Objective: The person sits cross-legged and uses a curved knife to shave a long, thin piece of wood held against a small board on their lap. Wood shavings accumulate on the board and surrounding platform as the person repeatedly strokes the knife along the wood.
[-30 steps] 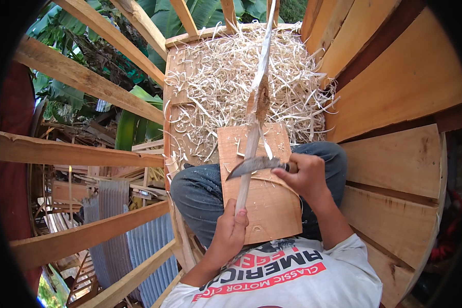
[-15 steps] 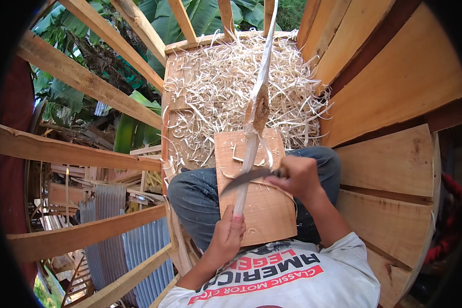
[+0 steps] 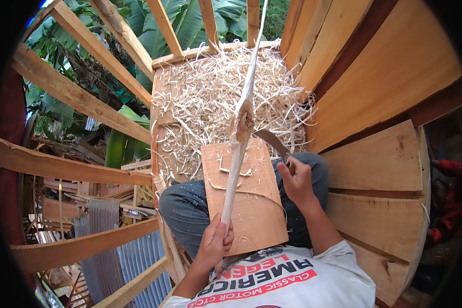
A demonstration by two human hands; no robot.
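A long pale whittled stick (image 3: 235, 173) slants up and away across my lap, with a thick brown knot partway along it. Its near end is wrapped in the fingers of my left hand (image 3: 216, 242). My right hand (image 3: 296, 180) grips the handle of a curved knife (image 3: 273, 142), raised over my right knee. The blade's tip points toward the stick near the knot. Across my thighs lies a flat wooden board (image 3: 247, 218) under the stick, with a few shavings and a thin curled strip on it.
Beyond my knees, pale wood shavings (image 3: 226, 92) heap over the plank floor. Wooden slats (image 3: 77, 159) with gaps run along the left, and wide boards (image 3: 385, 159) form a wall on the right. Outside are banana leaves and corrugated sheets (image 3: 143, 267). Something red shows at the far right.
The knife has moved from across the stick near my left hand up and away to the right of it. The stick's near end stays in my left hand.
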